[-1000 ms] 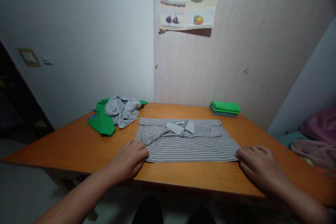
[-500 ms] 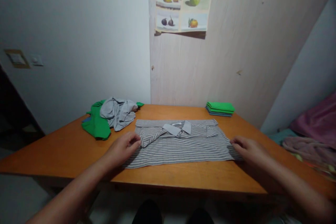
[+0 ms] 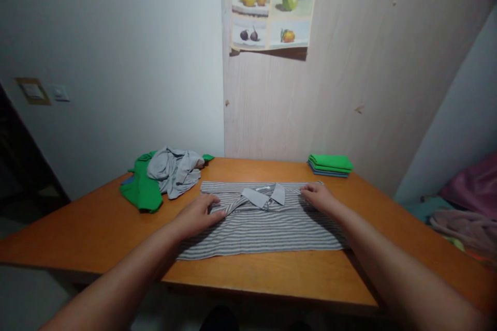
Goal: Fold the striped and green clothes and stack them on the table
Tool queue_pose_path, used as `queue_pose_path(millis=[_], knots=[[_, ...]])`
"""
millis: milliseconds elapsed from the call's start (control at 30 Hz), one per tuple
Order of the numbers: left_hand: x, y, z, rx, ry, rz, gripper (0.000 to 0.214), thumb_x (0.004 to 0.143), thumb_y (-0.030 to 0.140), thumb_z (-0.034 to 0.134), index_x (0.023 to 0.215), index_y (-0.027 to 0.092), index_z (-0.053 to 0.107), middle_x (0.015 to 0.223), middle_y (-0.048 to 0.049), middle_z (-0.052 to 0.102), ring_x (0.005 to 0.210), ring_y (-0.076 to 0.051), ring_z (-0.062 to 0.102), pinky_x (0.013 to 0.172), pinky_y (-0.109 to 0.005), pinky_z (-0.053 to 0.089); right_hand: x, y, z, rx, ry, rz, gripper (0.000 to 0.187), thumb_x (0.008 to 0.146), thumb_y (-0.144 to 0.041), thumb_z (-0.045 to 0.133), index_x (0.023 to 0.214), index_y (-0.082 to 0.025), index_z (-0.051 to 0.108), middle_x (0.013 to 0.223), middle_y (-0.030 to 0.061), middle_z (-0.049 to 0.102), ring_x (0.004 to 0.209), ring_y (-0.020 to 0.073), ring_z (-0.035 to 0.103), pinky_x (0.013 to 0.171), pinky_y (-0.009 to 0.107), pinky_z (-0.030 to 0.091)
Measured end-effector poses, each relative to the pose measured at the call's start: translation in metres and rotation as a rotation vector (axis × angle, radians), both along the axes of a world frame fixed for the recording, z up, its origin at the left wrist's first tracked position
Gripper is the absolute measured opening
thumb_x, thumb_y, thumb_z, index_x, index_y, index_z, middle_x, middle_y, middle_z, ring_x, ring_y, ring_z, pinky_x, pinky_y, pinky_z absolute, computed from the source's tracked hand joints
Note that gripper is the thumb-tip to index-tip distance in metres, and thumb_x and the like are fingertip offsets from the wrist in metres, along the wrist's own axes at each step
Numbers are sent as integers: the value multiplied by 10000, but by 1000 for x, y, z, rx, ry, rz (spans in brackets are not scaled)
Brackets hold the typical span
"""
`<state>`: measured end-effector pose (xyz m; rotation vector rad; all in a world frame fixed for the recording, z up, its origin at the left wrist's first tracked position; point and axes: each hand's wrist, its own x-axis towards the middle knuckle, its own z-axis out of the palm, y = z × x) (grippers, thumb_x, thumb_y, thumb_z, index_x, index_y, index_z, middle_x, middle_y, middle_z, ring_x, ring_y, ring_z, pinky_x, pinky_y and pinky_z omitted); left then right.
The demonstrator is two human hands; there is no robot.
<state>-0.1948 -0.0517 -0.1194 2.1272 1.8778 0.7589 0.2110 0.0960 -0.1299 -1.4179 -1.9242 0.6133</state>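
Observation:
A grey-and-white striped polo shirt [image 3: 264, 225] lies flat and partly folded on the orange wooden table [image 3: 97, 222], collar towards the wall. My left hand [image 3: 200, 214] rests palm down on the shirt's left shoulder area, fingers together and pointing right. On the right shoulder, just right of the collar, my right hand [image 3: 317, 196] lies with its fingers stretched flat. Neither hand grips the cloth.
A crumpled grey garment [image 3: 174, 170] lies on top of a green one [image 3: 142, 191] at the table's back left. A small stack of folded green and blue cloths [image 3: 331, 164] sits at the back right. Pink and other fabrics [image 3: 466, 207] lie beyond the right edge.
Both hands moved from the shirt's near corners up onto its shoulders beside the collar. The shirt's bottom edge has shifted a little to the left.

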Motion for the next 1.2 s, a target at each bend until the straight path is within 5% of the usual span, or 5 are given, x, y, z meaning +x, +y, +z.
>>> queue_pose_path(millis=[267,433,600,800,1200], knots=[[-34,6,-21,68,-134,180,137,818,278,481,843,209,596,812,-14,669,815,-204,631,731,-309,486,-66,37,-7,20,-111,0,256,767,-244,607,966,-155,742,970,98,748,944,235,674,821,294,485],[-30,-3,-17,45,-134,181,268,773,166,481,1003,202,615,964,-41,704,896,-204,637,791,-317,501,-83,50,-15,-21,-153,-14,457,686,-200,649,1128,-111,723,1164,186,717,1122,318,643,960,377,467],[-11,-16,-3,16,-59,72,360,831,319,580,1169,201,620,1109,-66,692,925,-218,627,828,-336,490,-83,49,-18,-88,-112,-40,420,614,-161,649,1023,-128,736,1028,154,746,1025,299,667,835,342,499],[11,-24,0,83,225,-40,403,807,477,684,1144,259,654,1147,-64,674,1139,-302,549,966,-418,395,-78,35,-11,-194,41,-37,46,652,-194,572,675,-183,610,587,30,624,550,156,566,493,250,386],[14,-18,-6,147,270,68,118,830,215,531,912,237,614,948,-45,668,991,-256,574,837,-365,371,-22,-47,32,-258,431,239,241,706,-360,692,860,-206,590,838,44,701,725,158,607,600,244,427]])
